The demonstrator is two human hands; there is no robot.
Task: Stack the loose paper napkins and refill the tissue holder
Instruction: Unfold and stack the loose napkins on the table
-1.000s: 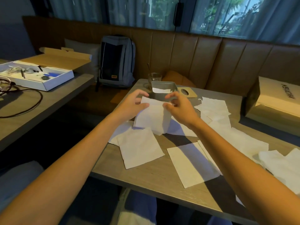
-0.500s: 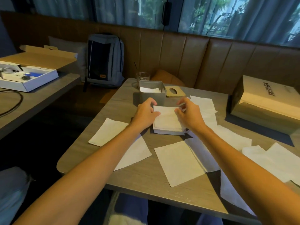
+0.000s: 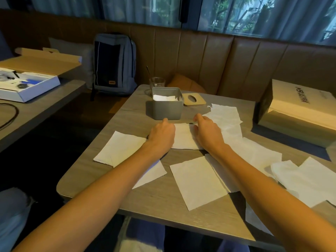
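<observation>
A small stack of white napkins (image 3: 183, 138) lies flat on the wooden table (image 3: 163, 202), just in front of the grey tissue holder (image 3: 167, 110). My left hand (image 3: 161, 133) grips the stack's left edge and my right hand (image 3: 208, 133) grips its right edge, fingers curled over the paper. The holder is open, with a few napkins (image 3: 163, 97) inside. Its tan lid (image 3: 193, 100) with an oval slot lies flat beside it. Loose napkins lie at the left (image 3: 120, 148), in front (image 3: 198, 180), behind my right hand (image 3: 225, 113) and at the right (image 3: 309, 179).
A drinking glass (image 3: 157, 82) stands behind the holder. A paper bag (image 3: 298, 108) lies on the table's right side. A grey backpack (image 3: 114, 64) sits on the bench. An open white box (image 3: 27, 82) and a black cable are on the neighbouring table at left.
Both hands brought the napkin stack down from the air onto the table in front of the holder, and they now hold it there by its side edges.
</observation>
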